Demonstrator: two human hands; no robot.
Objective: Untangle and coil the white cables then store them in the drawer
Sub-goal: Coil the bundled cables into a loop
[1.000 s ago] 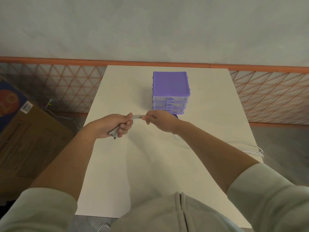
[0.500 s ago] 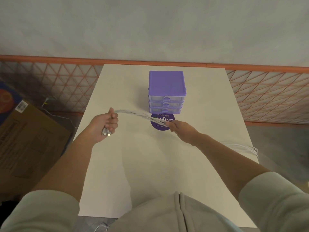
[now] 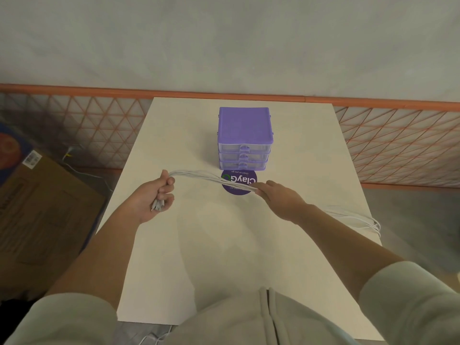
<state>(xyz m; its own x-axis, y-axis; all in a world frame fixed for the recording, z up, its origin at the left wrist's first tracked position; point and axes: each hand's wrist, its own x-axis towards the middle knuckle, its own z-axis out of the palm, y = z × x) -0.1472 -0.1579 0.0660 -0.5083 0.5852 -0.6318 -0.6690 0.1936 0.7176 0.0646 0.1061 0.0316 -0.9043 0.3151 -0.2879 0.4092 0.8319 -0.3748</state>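
Fingers of left hand [image 3: 154, 195] curled tight round cables [image 3: 211, 179], plugs poking below fist. Right hand [image 3: 278, 197] pinches same bundle; strands span between hands, slack trailing off table [image 3: 224, 257] edge.

The person wore a pale grey-green sweatshirt [image 3: 239, 319], sleeves pushed above the elbows, two drawstrings [image 3: 270, 317] hanging in front.

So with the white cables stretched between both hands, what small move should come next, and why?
Probably slide the right hand further along the thin white cables toward the slack trailing off the white table's right edge, since the left hand already anchors the plug ends.
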